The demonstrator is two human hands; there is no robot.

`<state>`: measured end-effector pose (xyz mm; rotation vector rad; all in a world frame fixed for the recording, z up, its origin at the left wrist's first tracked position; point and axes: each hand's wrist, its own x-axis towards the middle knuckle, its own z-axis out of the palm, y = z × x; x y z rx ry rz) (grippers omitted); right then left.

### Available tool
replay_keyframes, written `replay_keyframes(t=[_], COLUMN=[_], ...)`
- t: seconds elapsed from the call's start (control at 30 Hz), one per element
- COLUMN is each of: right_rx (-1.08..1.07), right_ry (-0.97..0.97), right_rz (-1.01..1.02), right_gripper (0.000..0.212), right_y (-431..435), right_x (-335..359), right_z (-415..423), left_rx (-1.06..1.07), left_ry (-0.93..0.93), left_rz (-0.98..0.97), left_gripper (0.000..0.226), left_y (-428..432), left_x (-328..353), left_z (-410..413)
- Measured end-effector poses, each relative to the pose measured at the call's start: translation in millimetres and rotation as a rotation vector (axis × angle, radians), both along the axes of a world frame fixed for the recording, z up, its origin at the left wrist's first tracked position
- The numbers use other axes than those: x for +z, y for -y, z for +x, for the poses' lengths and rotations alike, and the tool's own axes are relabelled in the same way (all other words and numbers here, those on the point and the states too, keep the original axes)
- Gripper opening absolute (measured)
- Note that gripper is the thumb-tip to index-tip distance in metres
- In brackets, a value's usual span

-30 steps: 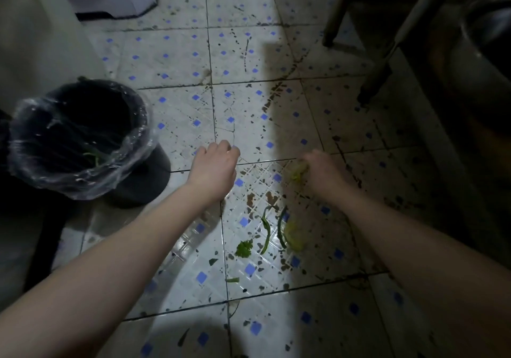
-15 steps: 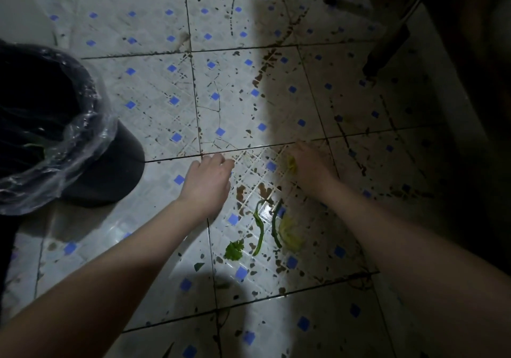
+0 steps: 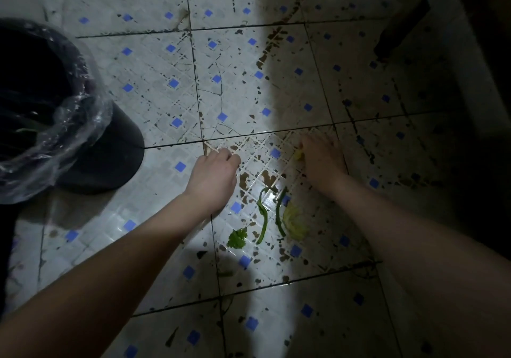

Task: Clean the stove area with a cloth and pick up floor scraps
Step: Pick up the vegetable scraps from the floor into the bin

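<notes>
Vegetable scraps lie on the stained, blue-dotted floor tiles between my forearms: two green pepper strips [image 3: 261, 216], a pale yellow leaf piece [image 3: 294, 223] and a small coriander leaf [image 3: 237, 238]. My left hand [image 3: 213, 180] hovers just left of them, its fingers curled into a loose fist with nothing visible in it. My right hand [image 3: 322, 161] is low at the floor beyond the strips, in shadow. It pinches a small yellowish scrap [image 3: 298, 155] that shows at its thumb side; its fingertips are hidden.
A black waste bin [image 3: 110, 164] lined with a clear plastic bag [image 3: 80, 119] stands at the left, close to my left hand. Dark furniture legs [image 3: 401, 31] stand at the upper right. A tiny green bit [image 3: 225, 273] lies nearer me on the tiles.
The view has tilted down and closer to the floor, pushing the bin toward the left edge. Both hands have lowered toward the tiles, and the right hand keeps the yellowish scrap.
</notes>
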<state>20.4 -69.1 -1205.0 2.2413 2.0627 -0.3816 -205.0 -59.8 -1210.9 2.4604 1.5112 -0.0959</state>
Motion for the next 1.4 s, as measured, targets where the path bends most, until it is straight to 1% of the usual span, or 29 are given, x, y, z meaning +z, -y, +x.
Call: replay_keyframes(t=[0.13, 0.23, 0.33, 0.43, 0.53, 0.63, 0.73, 0.87, 0.93, 1.0, 1.1, 1.2, 1.3, 1.4], right_rx=[-0.019, -0.048, -0.055, -0.019, 0.012, 0.014, 0.009, -0.017, -0.047, -0.064, -0.07, -0.019, 0.024, 0.019], right_ry=[-0.029, -0.139, -0.191, -0.169, -0.173, -0.162, -0.172, -0.192, -0.188, -0.192, -0.185, -0.176, -0.207, -0.233], right_rz=[0.02, 0.045, 0.022, -0.057, -0.099, -0.076, -0.068, -0.047, -0.057, -0.06, -0.071, -0.116, -0.134, -0.186], right_gripper=[0.031, 0.025, 0.023, 0.019, 0.014, 0.02, 0.016, 0.016, 0.014, 0.011, 0.009, 0.007, 0.01, 0.012], right_y=[5.2, 7.9, 13.1, 23.1, 34.0, 45.3, 56.2, 66.2, 69.1, 70.8, 73.4, 79.7, 86.4, 87.0], right_x=[4.1, 12.0, 19.4, 23.3, 26.7, 30.0, 32.7, 34.8, 35.7, 36.8, 38.1, 36.4, 36.4, 37.2], right_z=[2.1, 0.0, -3.0, -4.9, -3.4, 2.4, 14.0, 30.2, 35.2, 37.4, 35.5, 28.6, 16.7, 1.3], left_rx=[-0.046, -0.14, -0.301, -0.445, -0.561, -0.631, -0.621, -0.573, -0.557, -0.545, -0.533, -0.511, -0.478, -0.419], left_ry=[0.06, 0.059, 0.002, -0.04, -0.073, -0.147, -0.169, -0.156, -0.169, -0.2, -0.277, -0.329, -0.33, -0.284], left_rz=[-0.049, -0.067, -0.058, -0.062, -0.05, -0.038, -0.012, -0.019, -0.014, -0.018, -0.025, -0.014, 0.034, 0.051], left_gripper=[0.026, 0.031, 0.048, 0.065, 0.07, 0.071, 0.067, 0.039, 0.031, 0.031, 0.039, 0.047, 0.041, 0.034], left_y=[11.0, 23.3, 33.8, 41.6, 47.8, 52.1, 54.9, 56.6, 55.8, 55.1, 55.3, 54.9, 51.9, 49.3], left_x=[0.8, 0.7, -3.0, -4.9, -4.3, -4.6, -4.7, 0.3, 3.7, 5.0, 6.6, 8.1, 12.6, 17.3], left_z=[3.7, 11.6, 17.0, 20.8, 27.8, 31.8, 32.4, 31.1, 28.9, 25.6, 19.2, 11.0, 0.8, -9.7])
